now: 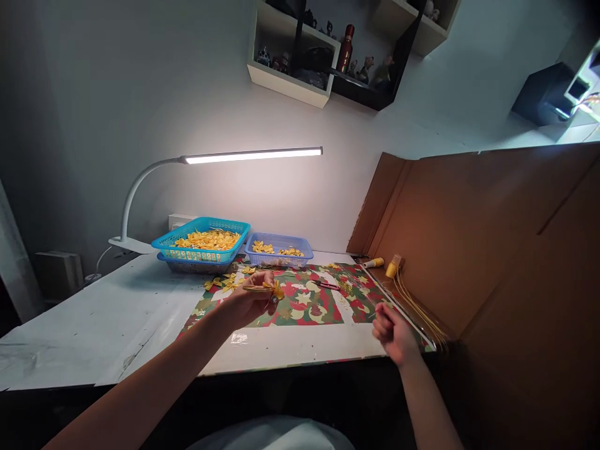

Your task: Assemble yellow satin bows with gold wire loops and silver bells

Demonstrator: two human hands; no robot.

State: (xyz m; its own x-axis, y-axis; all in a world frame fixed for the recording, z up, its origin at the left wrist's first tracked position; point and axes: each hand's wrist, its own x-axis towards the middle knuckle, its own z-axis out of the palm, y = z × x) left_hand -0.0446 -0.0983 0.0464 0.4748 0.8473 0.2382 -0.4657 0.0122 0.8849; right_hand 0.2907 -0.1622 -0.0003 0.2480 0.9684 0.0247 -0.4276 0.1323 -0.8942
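My left hand is closed on a small yellow flower, above the camouflage-patterned sheet. My right hand is closed over the sheet's right part, fingers curled; whatever they pinch is too small to make out. Several yellow flowers lie on the sheet behind my left hand. Between my hands and farther back lies a dark and pink tool, with small golden bits to its right.
A blue-green basket and a purple basket of yellow pieces stand at the back. A lit lamp reaches over them. On the right are yellow spools, long stems and a tall cardboard panel.
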